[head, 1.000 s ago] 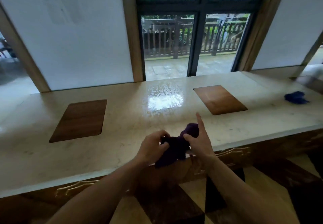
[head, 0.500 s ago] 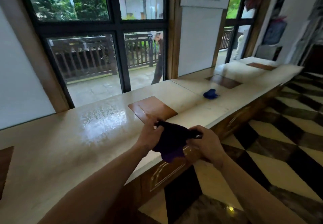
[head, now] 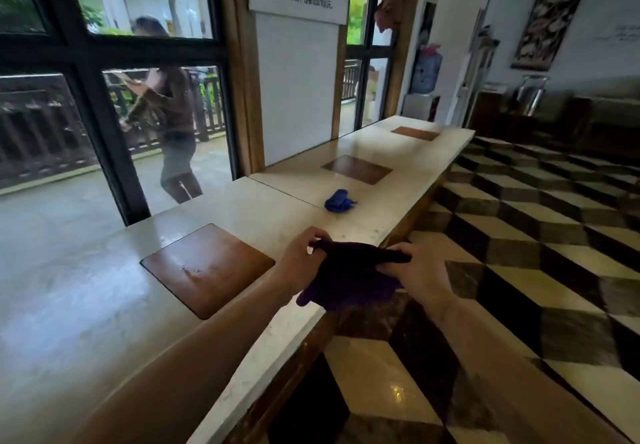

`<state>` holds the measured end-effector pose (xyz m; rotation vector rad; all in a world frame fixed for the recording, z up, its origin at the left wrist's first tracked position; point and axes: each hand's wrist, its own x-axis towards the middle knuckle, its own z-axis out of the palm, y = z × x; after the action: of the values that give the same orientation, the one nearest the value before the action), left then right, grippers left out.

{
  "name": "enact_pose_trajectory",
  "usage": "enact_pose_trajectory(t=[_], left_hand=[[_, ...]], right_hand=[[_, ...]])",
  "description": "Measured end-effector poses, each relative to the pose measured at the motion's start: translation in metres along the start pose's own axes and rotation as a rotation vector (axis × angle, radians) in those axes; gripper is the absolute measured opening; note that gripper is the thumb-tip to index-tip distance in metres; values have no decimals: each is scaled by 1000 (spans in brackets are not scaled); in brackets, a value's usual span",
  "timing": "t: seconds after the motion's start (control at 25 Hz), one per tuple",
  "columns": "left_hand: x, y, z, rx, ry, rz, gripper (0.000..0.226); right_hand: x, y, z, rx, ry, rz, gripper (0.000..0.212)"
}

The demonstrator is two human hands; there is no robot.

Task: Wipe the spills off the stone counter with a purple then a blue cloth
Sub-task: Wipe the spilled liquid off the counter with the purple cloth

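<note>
Both hands hold a dark purple cloth (head: pixel 346 277) in the air just over the front edge of the stone tabletop (head: pixel 242 208). On the left, the left hand (head: pixel 301 260) pinches one upper corner with curled fingers; on the right, the right hand (head: pixel 415 272) grips the opposite edge, fingers folded over it, so the top edge is stretched between them and the rest hangs down in a loose fold. It looks soft, limp and light, with no stiffness of its own, so it would likely handle best bunched or folded into a pad under a flat palm rather than held by its corners. A blue cloth (head: pixel 339 201) lies crumpled on the tabletop farther along, well apart from the hands, equally soft and probably easy to gather in one grab. Brown wooden panels are set flush into the stone; the nearest wooden panel (head: pixel 207 267) shows a faint wet smear, and the stone to its left gleams as if damp. No containers sit on the tabletop. Across the room, a metal urn (head: pixel 531 95) stands on a dark cabinet; its contents cannot be seen.
</note>
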<state>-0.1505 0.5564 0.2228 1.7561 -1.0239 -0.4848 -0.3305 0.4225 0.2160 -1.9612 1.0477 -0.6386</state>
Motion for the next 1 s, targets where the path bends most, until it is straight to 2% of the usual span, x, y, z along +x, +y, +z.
enact_pose_trajectory(t=[0.24,0.44,0.76,1.0], left_hand=[[98,5,40,-78,-126,18,22],[179,2,99,-117,-191,24,23],[314,12,209,-127,-174,-81,27],[386,14,255,-207,-101,-188,24]], right_hand=[[67,14,-27,64,183,78,22],[126,53,-55,121,255,125,19],[269,114,-129,130,187,128,20],[370,141,-154,129,120,80,20]])
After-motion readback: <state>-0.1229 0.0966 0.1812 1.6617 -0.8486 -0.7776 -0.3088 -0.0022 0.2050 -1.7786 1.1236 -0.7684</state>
